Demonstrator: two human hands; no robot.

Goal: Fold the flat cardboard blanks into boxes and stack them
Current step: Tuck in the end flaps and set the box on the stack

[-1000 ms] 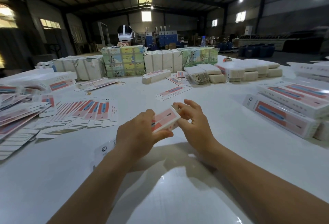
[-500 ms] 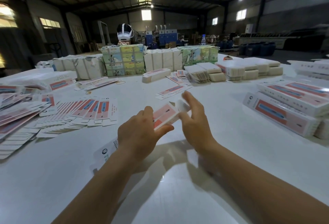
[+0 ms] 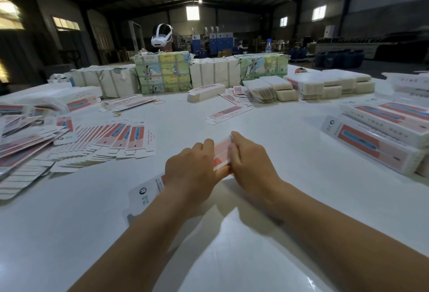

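Both my hands hold one long pink-and-white carton (image 3: 220,155) just above the white table (image 3: 232,257). My left hand (image 3: 192,171) grips its middle, with its white printed end (image 3: 145,193) sticking out past my wrist. My right hand (image 3: 249,161) is curled around the far end, hiding the end flap; that end is blurred. Flat blanks (image 3: 116,141) lie fanned out on the left. Folded boxes (image 3: 380,138) are stacked on the right.
A single flat blank (image 3: 228,114) lies beyond my hands. Wrapped bundles (image 3: 162,71) and piles of white blanks (image 3: 325,85) line the far side. A person in a white headset (image 3: 161,37) sits behind them. More blanks (image 3: 14,143) are heaped at far left.
My right hand has moved from open beside the raised end flap to curled around the carton's far end. The carton has dropped slightly lower and closer to me.
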